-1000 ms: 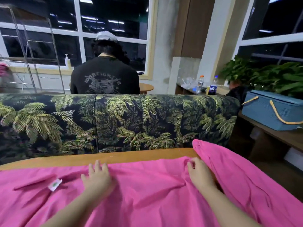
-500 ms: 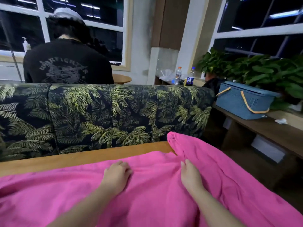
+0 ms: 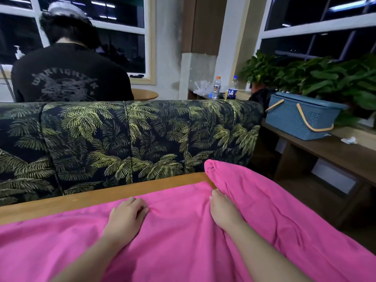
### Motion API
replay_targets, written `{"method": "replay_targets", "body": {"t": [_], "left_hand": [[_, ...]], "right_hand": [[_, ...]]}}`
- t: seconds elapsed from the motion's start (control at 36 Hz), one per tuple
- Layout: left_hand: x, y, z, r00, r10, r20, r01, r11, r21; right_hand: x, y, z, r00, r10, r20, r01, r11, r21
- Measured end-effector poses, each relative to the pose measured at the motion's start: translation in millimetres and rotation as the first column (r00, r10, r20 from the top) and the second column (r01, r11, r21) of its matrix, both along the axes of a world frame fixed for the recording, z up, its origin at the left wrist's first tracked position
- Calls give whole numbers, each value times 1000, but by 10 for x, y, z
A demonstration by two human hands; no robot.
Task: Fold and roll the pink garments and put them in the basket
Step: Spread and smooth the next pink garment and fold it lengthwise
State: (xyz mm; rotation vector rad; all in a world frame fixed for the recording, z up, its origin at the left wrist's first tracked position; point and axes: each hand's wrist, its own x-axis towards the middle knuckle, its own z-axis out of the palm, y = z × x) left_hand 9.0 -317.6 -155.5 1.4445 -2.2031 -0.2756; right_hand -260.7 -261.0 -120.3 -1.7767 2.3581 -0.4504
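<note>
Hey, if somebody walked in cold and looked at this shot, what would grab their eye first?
The bright pink garment spread over the wooden table fills the foreground, with the left hand and right hand resting on it. Behind it runs a palm-print sofa back, with a person in a black shirt seated beyond. A blue basket sits on the bench to the right.

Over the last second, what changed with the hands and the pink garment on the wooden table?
The left hand went from fingers spread flat to curled, bunching the bright pink fabric garment. The right hand slid slightly nearer along the fold, fingers still on the cloth. The head camera swung right, so the garment's white tag left view. The garment still lies spread over the wooden table, and the blue plastic basket remains on the side bench.
</note>
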Motion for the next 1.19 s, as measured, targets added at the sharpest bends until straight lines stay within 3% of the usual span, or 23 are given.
{"method": "replay_targets", "body": {"t": [0.17,0.25,0.47,0.61,0.72,1.0,1.08,1.19], "left_hand": [[3,-60,96,999,-7,31,4,995,103],[18,-195,196,998,26,-64,-10,973,231],[-83,-510,591,979,142,-145,-112,974,195],[-80,-448,245,988,154,5,-152,969,192],[-64,-411,120,985,136,102,-143,988,64],[-20,-405,131,972,204,116,-202,979,-32],[-6,-398,135,978,195,74,-195,981,-7],[-8,-367,146,981,189,35,-190,982,2]], "right_hand": [[-3,-189,47,998,-40,-38,42,998,44],[-2,-292,123,996,-86,-17,87,996,8],[28,-619,517,965,-124,232,171,966,-196],[-13,-630,125,991,-128,44,131,989,-63],[-27,-561,-68,979,-174,-102,162,980,-114],[-29,-617,-86,972,-198,-129,185,977,-109],[-35,-638,-67,981,-178,-76,166,975,-146],[-25,-648,42,980,-139,143,174,947,-270]]}}
